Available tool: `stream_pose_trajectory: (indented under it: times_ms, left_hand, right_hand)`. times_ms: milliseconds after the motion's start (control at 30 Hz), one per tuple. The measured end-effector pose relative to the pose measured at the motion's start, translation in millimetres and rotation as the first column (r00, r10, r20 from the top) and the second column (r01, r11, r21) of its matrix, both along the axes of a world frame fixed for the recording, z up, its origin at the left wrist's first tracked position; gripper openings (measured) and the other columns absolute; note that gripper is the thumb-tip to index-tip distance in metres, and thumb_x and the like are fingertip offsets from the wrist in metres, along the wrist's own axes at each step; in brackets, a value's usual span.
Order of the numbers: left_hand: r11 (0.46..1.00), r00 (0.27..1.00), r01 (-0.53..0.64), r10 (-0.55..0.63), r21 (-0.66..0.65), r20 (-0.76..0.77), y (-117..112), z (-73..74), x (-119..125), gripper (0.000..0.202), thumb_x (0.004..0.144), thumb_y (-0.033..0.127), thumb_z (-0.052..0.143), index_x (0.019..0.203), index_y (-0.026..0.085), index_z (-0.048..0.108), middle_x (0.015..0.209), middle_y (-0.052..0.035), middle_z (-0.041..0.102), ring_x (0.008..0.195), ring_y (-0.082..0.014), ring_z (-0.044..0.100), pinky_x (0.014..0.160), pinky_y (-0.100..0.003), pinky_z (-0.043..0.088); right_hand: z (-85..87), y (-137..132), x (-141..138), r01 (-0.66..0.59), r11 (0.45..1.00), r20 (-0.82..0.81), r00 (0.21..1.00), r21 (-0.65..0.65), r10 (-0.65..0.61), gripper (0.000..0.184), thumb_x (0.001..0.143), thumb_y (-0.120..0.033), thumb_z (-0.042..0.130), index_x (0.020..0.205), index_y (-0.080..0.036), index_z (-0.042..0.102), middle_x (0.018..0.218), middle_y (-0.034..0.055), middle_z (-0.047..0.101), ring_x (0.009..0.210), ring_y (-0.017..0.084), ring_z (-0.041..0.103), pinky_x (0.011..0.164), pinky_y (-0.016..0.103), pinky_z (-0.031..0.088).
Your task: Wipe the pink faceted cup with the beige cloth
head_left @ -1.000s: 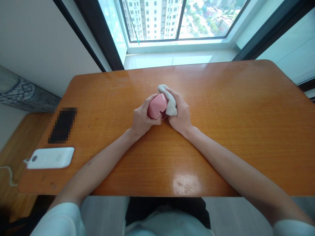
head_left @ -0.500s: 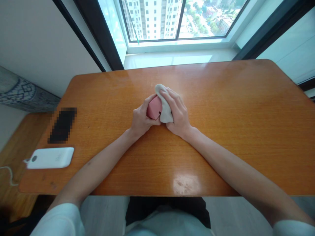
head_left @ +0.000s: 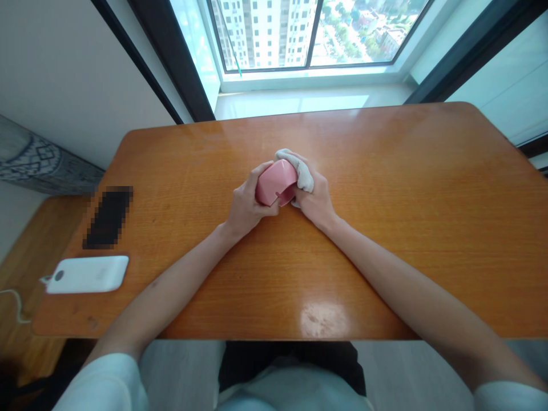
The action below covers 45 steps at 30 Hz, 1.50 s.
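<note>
A pink hollow container with a small notch in its rim is held above the middle of the table, tilted with its opening toward the right. My left hand is closed around its left side, thumb below and fingers over the top. In my right hand is a white cloth, bunched at the container's open end. Part of the cloth drapes along the rim. The fingertips of my right hand are hidden behind the container and cloth, so how far they reach inside cannot be made out.
Under both arms lies a wooden table with rounded corners. At its left side are a blurred-out dark rectangle and a white flat device with a cable. A window and sill are beyond the far edge.
My right hand and the cloth have shifted from the container's outer right face to its open end. More of the pink surface and the rim now show. The left hand stays almost still.
</note>
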State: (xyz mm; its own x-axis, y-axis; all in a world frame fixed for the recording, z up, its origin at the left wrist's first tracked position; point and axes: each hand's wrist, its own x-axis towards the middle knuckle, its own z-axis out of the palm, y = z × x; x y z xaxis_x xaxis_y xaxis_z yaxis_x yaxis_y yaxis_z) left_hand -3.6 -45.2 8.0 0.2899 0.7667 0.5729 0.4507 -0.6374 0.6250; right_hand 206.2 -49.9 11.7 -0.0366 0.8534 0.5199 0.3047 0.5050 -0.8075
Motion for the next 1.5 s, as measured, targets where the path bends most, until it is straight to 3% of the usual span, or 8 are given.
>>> stream_pose_trajectory:
  times_ms: [200,467,567,767,1000,1233,1367,1500]
  left_hand:
    - [0.987,0.986,0.16,-0.159,-0.017,0.057,0,-2.4,6,0.076,0.09,0.03,0.085,0.158,0.028,0.049,0.151,-0.0111,0.074,0.125,-0.0239,0.08,0.104,-0.035,0.067]
    - [0.988,0.988,0.152,-0.152,-0.019,0.014,0,-9.3,2,0.076,0.09,0.049,0.091,0.151,0.021,0.054,0.131,-0.0109,0.081,0.108,-0.0253,0.082,0.089,-0.038,0.07]
    - [0.995,0.996,0.092,-0.093,-0.044,-0.008,1,-8.6,2,0.077,0.085,0.044,0.095,0.149,0.023,0.056,0.116,-0.0045,0.084,0.091,-0.0199,0.08,0.078,-0.032,0.066]
    - [0.999,0.999,-0.034,0.034,-0.037,0.009,1,-1.4,5,0.074,0.077,0.025,0.092,0.145,0.026,0.062,0.119,-0.0011,0.084,0.088,-0.0155,0.078,0.079,-0.027,0.062]
    - [0.996,0.997,-0.061,0.058,-0.068,-0.045,3,-9.7,-2,0.049,0.091,0.049,0.087,0.13,0.028,0.067,0.092,0.0011,0.081,0.07,-0.0188,0.074,0.066,-0.037,0.065]
    - [0.998,0.997,-0.068,0.068,-0.018,-0.036,1,-3.0,4,0.077,0.08,0.039,0.092,0.149,0.029,0.06,0.119,-0.0013,0.085,0.089,-0.0174,0.078,0.081,-0.031,0.065]
    - [0.998,0.998,-0.056,0.055,-0.03,-0.034,3,-9.6,-2,0.054,0.09,0.052,0.087,0.134,0.03,0.066,0.101,-0.0011,0.084,0.078,-0.0195,0.076,0.069,-0.036,0.064]
    - [0.998,0.997,-0.062,0.062,-0.011,-0.04,5,-12.0,-3,0.043,0.094,0.06,0.081,0.119,0.027,0.07,0.085,-0.0005,0.079,0.067,-0.02,0.072,0.059,-0.038,0.059]
  right_hand:
    - [1.0,-15,0,0.168,0.944,0.154,0.964,0.284,-0.218,0.052,0.108,-0.034,0.06,0.16,-0.034,0.064,0.165,0.0069,0.068,0.154,0.035,0.065,0.132,0.061,0.054]
    - [11.4,-21,-6,-0.018,0.913,0.374,0.916,0.408,-0.149,0.043,0.111,-0.034,0.062,0.151,-0.046,0.072,0.163,-0.0038,0.072,0.159,0.036,0.063,0.142,0.067,0.041]
    - [10.2,-18,-8,0.029,0.928,0.287,0.947,0.372,-0.145,0.045,0.108,-0.034,0.066,0.153,-0.041,0.071,0.165,0.0004,0.07,0.158,0.035,0.063,0.138,0.062,0.048]
    - [0.6,-8,-4,0.114,0.993,0.033,0.993,0.038,-0.115,0.051,0.105,-0.025,0.055,0.153,-0.033,0.069,0.158,0.0025,0.076,0.148,0.026,0.072,0.13,0.051,0.058]
    - [11.3,-25,-9,-0.129,0.922,0.401,0.915,0.366,-0.031,0.054,0.103,-0.038,0.069,0.156,-0.044,0.068,0.172,-0.0044,0.064,0.169,0.037,0.051,0.149,0.065,0.025]
    - [3.4,-13,-7,0.145,0.98,0.099,0.982,0.138,-0.159,0.055,0.107,-0.028,0.054,0.16,-0.037,0.063,0.162,0.0024,0.072,0.149,0.028,0.071,0.128,0.054,0.059]
    - [12.2,-25,-8,-0.065,0.923,0.384,0.919,0.378,-0.093,0.063,0.1,-0.028,0.068,0.161,-0.042,0.063,0.174,-0.0013,0.062,0.167,0.035,0.053,0.144,0.064,0.037]
    - [13.3,-24,-11,-0.131,0.934,0.478,0.877,0.333,-0.048,0.056,0.1,-0.033,0.072,0.154,-0.047,0.068,0.172,-0.0072,0.063,0.168,0.036,0.052,0.148,0.065,0.028]
